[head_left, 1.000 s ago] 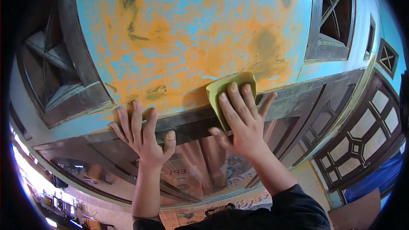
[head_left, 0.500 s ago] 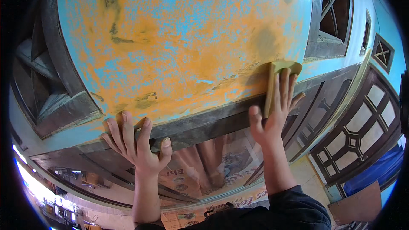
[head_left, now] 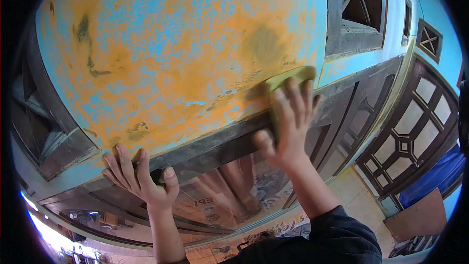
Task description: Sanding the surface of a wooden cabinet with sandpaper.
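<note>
A wall panel (head_left: 195,63) in patchy orange and blue, with dark scuffs, fills the upper middle. My right hand (head_left: 290,132) presses a yellow-green sheet of sandpaper (head_left: 303,74) against the panel's lower right edge, by the dark wooden beam. Its fingers stretch over the sheet, with the thumb apart at the left; both are somewhat blurred. My left hand (head_left: 146,178) leans on the beam (head_left: 215,139) further left, fingers spread and fingertips at the panel's lower edge. It holds nothing that I can see. The sheet's underside is hidden.
Dark window frames with crossed bars flank the panel, one at left (head_left: 61,151) and one at right (head_left: 354,39). Reflective glass (head_left: 229,195) lies below the beam. A paneled wooden door (head_left: 405,142), blue sheeting (head_left: 432,176) and a brown board (head_left: 417,215) are at right.
My right hand and the sandpaper have shifted left along the panel's lower edge, and the sheet has turned. The whole view has swung a little. My left hand stays against the beam.
</note>
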Demonstrator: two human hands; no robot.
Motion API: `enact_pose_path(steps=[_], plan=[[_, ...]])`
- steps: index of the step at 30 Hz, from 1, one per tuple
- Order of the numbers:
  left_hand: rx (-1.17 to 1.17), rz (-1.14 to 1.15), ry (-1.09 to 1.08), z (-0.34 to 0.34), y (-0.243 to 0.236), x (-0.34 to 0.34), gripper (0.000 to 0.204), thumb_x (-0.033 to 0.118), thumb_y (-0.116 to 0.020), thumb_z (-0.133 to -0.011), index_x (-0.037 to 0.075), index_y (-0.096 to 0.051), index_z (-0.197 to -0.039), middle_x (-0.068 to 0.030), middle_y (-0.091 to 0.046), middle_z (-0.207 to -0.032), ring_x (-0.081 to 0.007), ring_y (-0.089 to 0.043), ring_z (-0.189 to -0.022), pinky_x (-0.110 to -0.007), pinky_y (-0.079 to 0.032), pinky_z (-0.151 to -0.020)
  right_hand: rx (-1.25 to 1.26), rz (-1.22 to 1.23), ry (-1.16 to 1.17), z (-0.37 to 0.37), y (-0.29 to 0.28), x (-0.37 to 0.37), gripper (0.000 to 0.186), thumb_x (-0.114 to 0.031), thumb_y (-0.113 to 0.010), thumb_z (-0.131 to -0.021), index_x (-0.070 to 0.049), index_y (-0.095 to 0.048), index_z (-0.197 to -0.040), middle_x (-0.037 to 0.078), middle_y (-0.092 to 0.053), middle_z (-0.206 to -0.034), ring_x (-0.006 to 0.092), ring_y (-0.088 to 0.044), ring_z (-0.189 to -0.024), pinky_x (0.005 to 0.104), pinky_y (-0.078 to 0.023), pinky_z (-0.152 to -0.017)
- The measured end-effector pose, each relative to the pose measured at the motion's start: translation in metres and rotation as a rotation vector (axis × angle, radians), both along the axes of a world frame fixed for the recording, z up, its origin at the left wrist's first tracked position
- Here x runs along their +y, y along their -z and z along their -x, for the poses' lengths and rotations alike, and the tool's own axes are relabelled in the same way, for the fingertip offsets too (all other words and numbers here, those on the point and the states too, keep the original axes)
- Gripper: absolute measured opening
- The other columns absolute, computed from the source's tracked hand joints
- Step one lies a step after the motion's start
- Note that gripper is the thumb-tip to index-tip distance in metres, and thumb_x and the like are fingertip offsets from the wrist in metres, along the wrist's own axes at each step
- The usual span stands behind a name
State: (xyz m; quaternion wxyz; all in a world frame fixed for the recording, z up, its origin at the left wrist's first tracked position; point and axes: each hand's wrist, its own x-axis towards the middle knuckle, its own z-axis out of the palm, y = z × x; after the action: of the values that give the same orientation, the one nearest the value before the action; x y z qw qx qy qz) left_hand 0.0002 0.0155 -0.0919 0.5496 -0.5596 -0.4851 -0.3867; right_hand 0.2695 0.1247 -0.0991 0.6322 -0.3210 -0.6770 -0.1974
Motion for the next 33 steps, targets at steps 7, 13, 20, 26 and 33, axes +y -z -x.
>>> enact_pose_path(steps=[7,13,20,26,33], plan=[[0.000,0.010,-0.014,0.000,0.003,0.001,0.050,0.045,-0.045,-0.094,0.009,-0.053,-0.128,-0.0204,-0.039,-0.147,-0.0442,-0.024,-0.141,-0.059,-0.007,-0.114,0.129,-0.017,0.053,-0.040,-0.018,0.023,0.059,-0.051,-0.051,-0.090,-0.020,-0.047,-0.140,0.012,-0.037,-0.149,0.0372,-0.021,-0.144,0.0646,0.006,-0.111],[-0.008,0.001,-0.018,-0.003,0.000,0.001,0.048,0.043,-0.046,-0.095,0.008,-0.052,-0.127,-0.0196,-0.038,-0.148,-0.0443,-0.024,-0.141,-0.060,-0.007,-0.113,-0.237,-0.111,0.069,-0.024,-0.002,0.005,0.058,-0.057,-0.052,-0.088,-0.022,-0.053,-0.134,0.006,-0.043,-0.146,0.0324,-0.028,-0.142,0.0647,0.008,-0.112],[0.019,-0.014,-0.040,-0.003,-0.003,0.000,0.048,0.042,-0.046,-0.095,0.005,-0.053,-0.125,-0.0212,-0.038,-0.148,-0.0442,-0.024,-0.141,-0.060,-0.007,-0.113,0.110,-0.075,0.052,-0.052,-0.001,0.026,0.050,-0.038,-0.059,-0.088,-0.017,-0.053,-0.132,0.013,-0.046,-0.140,0.0390,-0.033,-0.136,0.0618,-0.006,-0.112],[-0.088,-0.001,0.034,-0.019,-0.009,0.002,0.051,0.040,-0.044,-0.095,0.000,-0.054,-0.125,-0.0224,-0.037,-0.148,-0.0442,-0.023,-0.141,-0.060,-0.008,-0.113,-0.014,-0.078,0.240,-0.080,-0.012,0.039,0.054,-0.045,-0.059,-0.087,-0.019,-0.052,-0.134,0.009,-0.045,-0.142,0.0366,-0.031,-0.138,0.0629,0.002,-0.113],[-0.122,0.008,-0.010,-0.051,-0.005,0.015,0.055,0.043,-0.044,-0.095,0.001,-0.052,-0.129,-0.0231,-0.030,-0.152,-0.0452,-0.015,-0.144,-0.060,-0.001,-0.112,-0.156,-0.101,0.112,-0.071,0.003,0.027,0.057,-0.050,-0.062,-0.083,-0.025,-0.053,-0.133,0.006,-0.045,-0.143,0.0320,-0.032,-0.140,0.0651,0.009,-0.111]])
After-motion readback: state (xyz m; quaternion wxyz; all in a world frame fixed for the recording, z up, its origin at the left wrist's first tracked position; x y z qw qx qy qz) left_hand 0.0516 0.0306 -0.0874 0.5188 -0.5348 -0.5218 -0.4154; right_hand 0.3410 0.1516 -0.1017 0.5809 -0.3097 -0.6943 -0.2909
